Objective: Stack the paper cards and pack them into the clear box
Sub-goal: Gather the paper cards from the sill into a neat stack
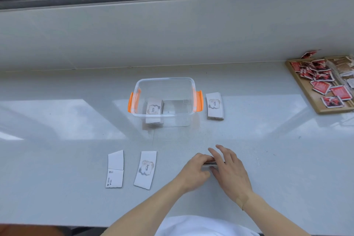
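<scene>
A clear box (165, 80) with orange handles stands mid-table, and a stack of white "love" cards (153, 108) lies inside at its left. Another stack of cards (215, 105) lies just right of the box. Near the front, a face-down card (115, 168) and a face-up "love" card (146, 169) lie side by side. My left hand (195, 173) and my right hand (229, 166) both grip a thin stack of cards (210, 163) between them on the table, mostly hidden by fingers.
A wooden tray (306, 92) with several red packets and brown sachets sits at the far right. A window ledge and dark window frame run along the back. The table's front edge is close to my body.
</scene>
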The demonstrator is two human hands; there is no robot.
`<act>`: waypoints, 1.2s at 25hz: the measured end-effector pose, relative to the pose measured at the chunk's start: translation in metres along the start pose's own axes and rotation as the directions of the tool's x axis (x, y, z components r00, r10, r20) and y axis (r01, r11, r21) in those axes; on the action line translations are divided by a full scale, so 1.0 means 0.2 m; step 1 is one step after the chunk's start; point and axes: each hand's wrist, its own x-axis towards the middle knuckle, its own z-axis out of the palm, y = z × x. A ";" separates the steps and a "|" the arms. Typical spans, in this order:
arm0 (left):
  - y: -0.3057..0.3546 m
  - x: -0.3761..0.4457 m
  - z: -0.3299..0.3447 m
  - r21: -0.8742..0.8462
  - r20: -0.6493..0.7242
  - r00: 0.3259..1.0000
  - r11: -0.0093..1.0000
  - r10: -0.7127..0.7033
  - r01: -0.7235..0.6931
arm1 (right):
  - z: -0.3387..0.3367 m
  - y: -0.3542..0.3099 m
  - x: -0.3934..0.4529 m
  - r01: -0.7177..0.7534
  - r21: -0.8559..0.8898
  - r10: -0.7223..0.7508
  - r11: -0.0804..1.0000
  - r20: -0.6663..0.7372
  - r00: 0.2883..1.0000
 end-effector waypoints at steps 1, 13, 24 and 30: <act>0.00 0.01 0.01 0.020 0.004 1.000 1.000 0.009 -0.009 | 0.00 0.00 0.01 -0.001 0.010 0.001 1.000 0.009 1.000; -0.13 0.01 -0.06 0.550 0.005 0.999 0.835 0.034 -0.031 | -0.02 -0.02 0.02 0.069 -0.123 -0.068 0.990 0.016 0.998; -0.46 -0.22 -0.76 0.921 0.271 0.963 0.292 -0.006 -0.257 | -0.01 -0.01 0.01 0.081 -0.109 -0.083 0.991 -0.011 0.996; -0.48 -0.22 -0.79 0.942 0.232 0.972 0.245 0.023 -0.231 | 0.00 -0.01 0.02 0.053 -0.058 -0.050 0.997 0.050 0.997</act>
